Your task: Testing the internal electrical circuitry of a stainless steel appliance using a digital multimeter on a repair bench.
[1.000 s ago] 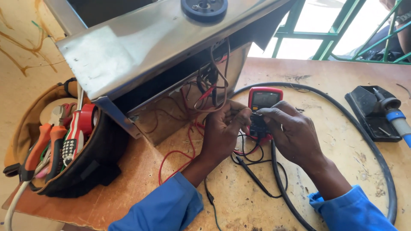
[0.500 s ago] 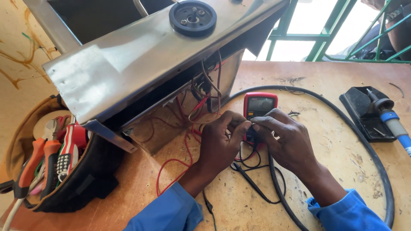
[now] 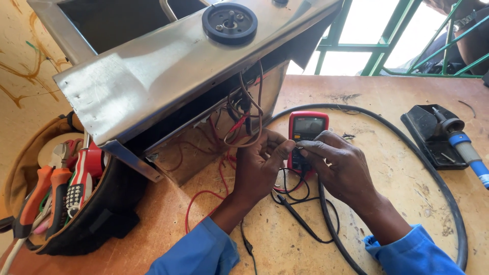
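My left hand [image 3: 262, 168] and right hand [image 3: 338, 165] meet fingertip to fingertip over the red meter [image 3: 307, 133], pinching something too small to make out; the other fingers are loosely curled. The meter lies flat on the desk [image 3: 407, 203], its black leads [image 3: 300, 203] looping below my hands. Just left stands the tilted steel casing [image 3: 168, 76], red wires [image 3: 219, 178] spilling out. A thick black cable [image 3: 443, 183] arcs around. Far right is a soldering iron [image 3: 458, 140]; far left, a tool bag [image 3: 66, 193].
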